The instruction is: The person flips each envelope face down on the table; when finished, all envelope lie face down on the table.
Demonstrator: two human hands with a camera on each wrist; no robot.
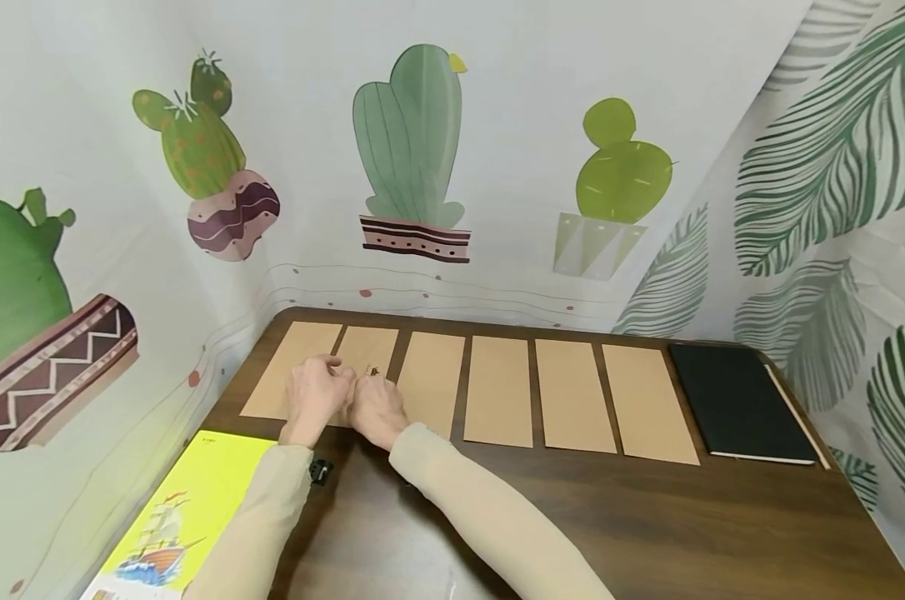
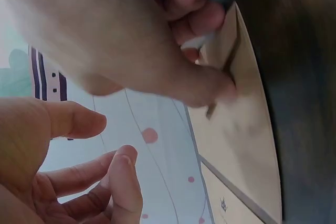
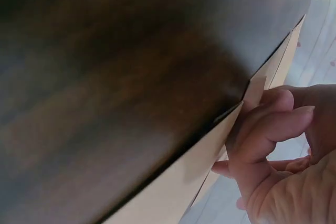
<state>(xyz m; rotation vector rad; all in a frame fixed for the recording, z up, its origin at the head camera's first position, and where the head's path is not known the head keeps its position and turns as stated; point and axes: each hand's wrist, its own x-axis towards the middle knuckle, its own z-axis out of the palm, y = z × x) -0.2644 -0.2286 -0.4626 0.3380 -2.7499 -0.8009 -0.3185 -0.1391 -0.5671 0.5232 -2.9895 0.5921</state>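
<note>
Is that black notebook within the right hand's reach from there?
Probably, with a stretch sideways: only flat brown sheets lie between the right hand and the black notebook, and nothing covers it.

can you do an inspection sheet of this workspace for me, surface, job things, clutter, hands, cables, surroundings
Surface: dark brown wood-grain table, pale glare at the near side.
Job's things: six flat tan rectangular paper pieces, side by side in a row.
Clutter: yellow rectangular item with sailing-ship print at left; black rectangular notebook at right, thin tan strip beside it.
Hands: left hand has thumb and fingers apart, nothing seen between; right hand beside it, grip unclear.
Cables: nothing seen.
Surroundings: white cactus-print backdrop; leaf-print section at right.
</note>
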